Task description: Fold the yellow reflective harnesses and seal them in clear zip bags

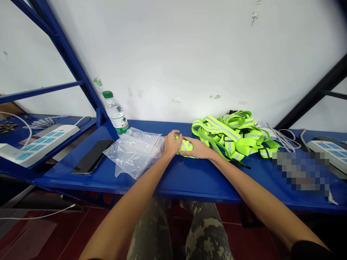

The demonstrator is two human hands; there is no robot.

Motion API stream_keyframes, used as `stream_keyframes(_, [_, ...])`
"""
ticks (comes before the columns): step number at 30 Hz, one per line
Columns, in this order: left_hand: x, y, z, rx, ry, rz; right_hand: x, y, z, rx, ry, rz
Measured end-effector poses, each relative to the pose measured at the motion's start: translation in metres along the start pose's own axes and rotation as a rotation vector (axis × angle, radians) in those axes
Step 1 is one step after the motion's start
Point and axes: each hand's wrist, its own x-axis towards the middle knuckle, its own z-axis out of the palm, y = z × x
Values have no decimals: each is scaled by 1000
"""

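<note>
Between my two hands, on the blue shelf (189, 180), is a compact folded bundle of neon-yellow reflective strap (186, 147) with silver stripes. My left hand (172, 142) is closed around its left end. From the other side my right hand (199, 148) wraps the right end, fingers over the front. Some of the bundle is hidden under the fingers. Just right of my hands lies a loose heap of the same reflective straps (230, 135), with black buckles among them. Clear zip bags (135, 150) lie flat beside my left hand.
A water bottle (116, 113) with a green cap stands at the back left. A black phone (93, 156) lies near the left edge. White power strips (46, 144) sit at both sides, with white cables (288, 139) at right. A white wall backs the shelf.
</note>
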Motion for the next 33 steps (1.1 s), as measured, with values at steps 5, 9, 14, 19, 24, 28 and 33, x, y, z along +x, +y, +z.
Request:
stream_keyframes(5, [-9,6,-4,74,84,149,1,-5,4,77,86,-8])
stream_keyframes(9, [-28,27,-37,319,100,279,0,-11,11,44,163,19])
stream_keyframes(14, [-52,37,-98,659,59,-5,-2,-19,15,-52,219,79])
stream_keyframes(19, [-46,23,-107,610,-275,-129,-2,-19,20,-66,319,68])
stream_keyframes(24, [-19,12,-86,482,-303,9,-1,-8,17,-48,409,126])
stream_keyframes(28, [15,6,-73,331,-261,34,-2,3,10,-17,505,172])
stream_keyframes(33, [46,1,-50,195,-304,109,-2,6,4,-1,562,224])
